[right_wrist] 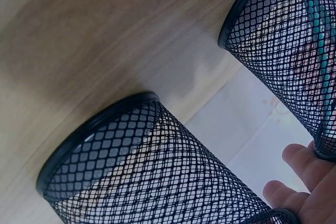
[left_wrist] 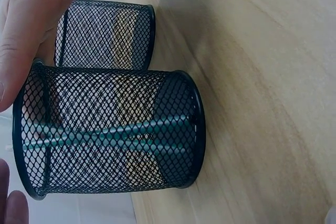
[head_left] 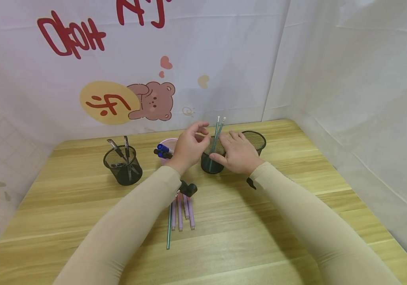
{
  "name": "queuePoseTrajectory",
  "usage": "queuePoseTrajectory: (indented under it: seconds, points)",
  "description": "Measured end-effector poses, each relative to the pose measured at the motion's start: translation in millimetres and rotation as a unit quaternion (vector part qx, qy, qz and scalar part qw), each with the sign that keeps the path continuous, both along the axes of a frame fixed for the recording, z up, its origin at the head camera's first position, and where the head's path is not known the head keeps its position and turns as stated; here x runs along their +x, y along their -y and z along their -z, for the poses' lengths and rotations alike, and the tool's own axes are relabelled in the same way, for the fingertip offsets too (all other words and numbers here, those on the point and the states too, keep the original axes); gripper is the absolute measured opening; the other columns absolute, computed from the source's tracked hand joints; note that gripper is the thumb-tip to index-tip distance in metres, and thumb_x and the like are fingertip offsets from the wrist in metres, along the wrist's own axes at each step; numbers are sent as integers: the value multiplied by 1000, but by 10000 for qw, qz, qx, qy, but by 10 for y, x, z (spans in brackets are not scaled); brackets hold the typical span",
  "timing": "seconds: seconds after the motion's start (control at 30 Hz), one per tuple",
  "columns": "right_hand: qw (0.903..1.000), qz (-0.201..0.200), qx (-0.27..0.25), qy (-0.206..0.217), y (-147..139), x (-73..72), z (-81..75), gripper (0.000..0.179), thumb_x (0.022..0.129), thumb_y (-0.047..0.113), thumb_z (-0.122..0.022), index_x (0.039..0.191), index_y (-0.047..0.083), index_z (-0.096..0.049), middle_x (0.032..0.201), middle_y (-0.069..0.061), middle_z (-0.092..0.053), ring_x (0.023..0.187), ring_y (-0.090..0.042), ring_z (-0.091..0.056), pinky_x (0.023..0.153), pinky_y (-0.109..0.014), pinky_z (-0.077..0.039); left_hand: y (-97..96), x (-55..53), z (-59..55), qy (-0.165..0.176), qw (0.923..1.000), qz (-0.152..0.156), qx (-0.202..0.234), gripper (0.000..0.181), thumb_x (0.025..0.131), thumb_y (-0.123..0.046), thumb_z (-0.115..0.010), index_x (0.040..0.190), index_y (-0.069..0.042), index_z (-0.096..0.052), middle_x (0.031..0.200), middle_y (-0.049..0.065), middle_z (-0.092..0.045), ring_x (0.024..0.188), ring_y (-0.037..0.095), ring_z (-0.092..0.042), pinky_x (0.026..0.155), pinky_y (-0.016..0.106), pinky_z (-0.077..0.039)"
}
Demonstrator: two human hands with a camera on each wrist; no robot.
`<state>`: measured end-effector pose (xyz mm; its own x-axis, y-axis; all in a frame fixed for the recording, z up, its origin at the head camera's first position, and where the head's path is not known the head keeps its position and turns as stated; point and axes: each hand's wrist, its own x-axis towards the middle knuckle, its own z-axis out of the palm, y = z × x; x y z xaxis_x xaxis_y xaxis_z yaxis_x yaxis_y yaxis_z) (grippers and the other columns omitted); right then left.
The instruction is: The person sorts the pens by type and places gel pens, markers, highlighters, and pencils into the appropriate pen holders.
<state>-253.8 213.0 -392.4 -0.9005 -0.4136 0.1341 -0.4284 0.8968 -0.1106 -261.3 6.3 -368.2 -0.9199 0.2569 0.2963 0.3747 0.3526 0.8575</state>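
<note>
Two green sticks (head_left: 217, 127) in one black mesh cup (head_left: 206, 167): my left hand (head_left: 190, 145) is beside it, relaxed and empty; my right hand (head_left: 240, 154), fingers extended, should steady it lightly.

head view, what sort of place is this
Probably a small staged desk corner indoors, though little of the room shows: a wood-grain table, black mesh cups standing on it, and a creased white backdrop printed with a cartoon bear.

Pale wood-grain table (head_left: 225, 245) before a white cloth backdrop (head_left: 225, 51) with a cartoon bear (head_left: 155, 101)
</note>
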Motion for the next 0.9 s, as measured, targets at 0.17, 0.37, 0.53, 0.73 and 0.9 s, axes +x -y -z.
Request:
queuePoseTrajectory:
  seconds: [0.17,0.37,0.53,0.73,0.9]
  points:
    - [10000,15,34,71,14,17,-11,90,103,74,-40,163,8,-33,163,-15,-46,157,-45,-31,130,-62,-19,43,51,-8,-55,10000,80,17,41,102,-22,-67,143,-19,-61,127,5,-68,114,20,-70,100,41,-59]
    - [10000,-46,-16,61,22,26,-19,89,103,73,-41,163,8,-33,163,-14,-47,157,-46,-31,130,-62,-18,171,156,-50,-279,9984,469,-152,45,101,-24,-71,144,-17,-60,139,5,-67,127,23,-65,114,40,-49]
    - [10000,-51,-56,53,27,30,-25,89,102,75,-40,163,9,-34,163,-12,-47,157,-46,-31,130,-62,-18,308,301,-107,-403,9942,936,-340,52,98,-24,-75,147,-17,-59,146,1,-64,135,25,-61,115,41,-49]
    - [9999,2,-1,131,25,26,-28,91,103,74,-38,165,8,-31,166,-12,-44,158,-45,-29,131,-62,-17,471,535,-209,-498,9861,1357,-819,56,97,-24,-77,149,-14,-57,150,3,-61,137,26,-58,114,47,-50]
    - [9998,50,7,192,21,36,-44,92,104,72,-40,165,5,-30,167,-14,-41,159,-44,-28,131,-61,-16,644,699,-227,-521,9783,1337,-1495,59,96,-28,-78,149,-11,-57,147,7,-62,136,28,-60,114,50,-50]
